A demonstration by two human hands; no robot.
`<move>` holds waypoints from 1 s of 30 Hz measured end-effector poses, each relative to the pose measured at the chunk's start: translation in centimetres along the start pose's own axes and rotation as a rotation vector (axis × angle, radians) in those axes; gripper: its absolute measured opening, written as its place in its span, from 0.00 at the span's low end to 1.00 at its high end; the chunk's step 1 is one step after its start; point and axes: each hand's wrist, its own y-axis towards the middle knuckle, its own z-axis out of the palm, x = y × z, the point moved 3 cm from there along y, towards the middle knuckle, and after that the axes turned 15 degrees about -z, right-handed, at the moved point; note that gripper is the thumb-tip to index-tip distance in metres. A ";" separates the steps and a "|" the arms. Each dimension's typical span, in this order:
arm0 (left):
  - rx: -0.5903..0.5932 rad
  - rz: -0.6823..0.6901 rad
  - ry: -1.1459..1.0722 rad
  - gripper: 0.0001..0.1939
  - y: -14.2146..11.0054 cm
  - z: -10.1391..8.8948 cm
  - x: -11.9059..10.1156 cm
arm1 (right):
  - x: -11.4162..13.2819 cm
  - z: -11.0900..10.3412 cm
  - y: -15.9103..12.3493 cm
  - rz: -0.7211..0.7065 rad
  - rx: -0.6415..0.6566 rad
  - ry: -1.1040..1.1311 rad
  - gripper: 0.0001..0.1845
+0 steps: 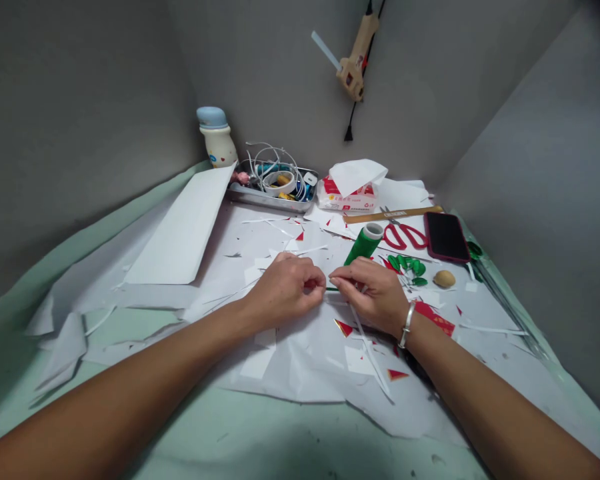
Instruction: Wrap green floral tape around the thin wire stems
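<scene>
My left hand [291,287] is closed in a pinch in the middle of the view, thumb against fingers. Close beside it, my right hand [373,288], with a silver bangle on the wrist, pinches too. A short length of thin green strand [333,289] spans the gap between the two sets of fingertips; its ends are hidden by the fingers. A narrow white strip [373,357] runs down from under my right hand. Just behind that hand stands a tilted spool of green thread [363,245]. Several shiny green leaf-shaped pieces [409,267] on thin stems lie to its right.
Red-handled scissors [405,235], a phone [447,237] and a small tan ball [444,279] lie at right. Behind are a tissue pack [347,197], a metal tray [275,199] and a bottle [219,140]. A folded white card [180,233] stands left. A glue gun [357,63] hangs above.
</scene>
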 end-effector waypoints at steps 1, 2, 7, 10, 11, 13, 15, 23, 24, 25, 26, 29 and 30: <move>0.031 0.032 -0.004 0.06 -0.1 0.1 -0.2 | -0.2 0.0 0.0 0.024 -0.008 0.025 0.08; 0.059 0.059 -0.016 0.06 -0.1 0.2 -0.3 | -0.4 0.0 -0.1 0.057 -0.016 0.059 0.07; 0.076 0.048 -0.160 0.06 -0.1 -0.3 -0.5 | -2.1 0.7 -0.8 0.303 -0.024 0.278 0.09; 0.026 -0.058 -0.261 0.06 0.2 -0.8 -0.1 | -2.1 1.1 -0.9 0.299 0.042 0.275 0.09; 0.004 -0.097 -0.278 0.06 0.3 -0.9 0.1 | -1.8 1.1 -0.8 0.253 0.067 0.241 0.08; -0.047 -0.153 -0.259 0.06 0.4 -1.0 0.5 | -0.9 1.1 -0.5 0.127 0.121 0.147 0.07; -0.086 -0.154 -0.171 0.06 0.4 -0.9 0.7 | 0.0 1.0 -0.3 0.010 0.157 0.055 0.08; 0.045 0.104 -0.007 0.07 0.0 0.1 -0.2 | -0.6 -0.2 -0.2 0.049 -0.011 0.009 0.08; 0.059 0.115 -0.037 0.07 -0.1 0.0 -0.3 | -1.0 -0.1 -0.3 0.091 -0.026 0.044 0.08; 0.066 0.115 -0.070 0.07 -0.1 -0.1 -0.4 | -1.3 0.0 -0.4 0.133 -0.034 0.081 0.07; 0.065 0.106 -0.105 0.07 0.0 -0.3 -0.5 | -1.6 0.1 -0.5 0.166 -0.033 0.115 0.07; 0.028 0.028 -0.192 0.06 0.2 -0.8 -0.4 | -1.8 0.7 -0.7 0.164 0.040 0.145 0.08; 0.002 -0.007 -0.208 0.06 0.2 -0.9 -0.2 | -1.6 0.9 -0.7 0.135 0.077 0.128 0.08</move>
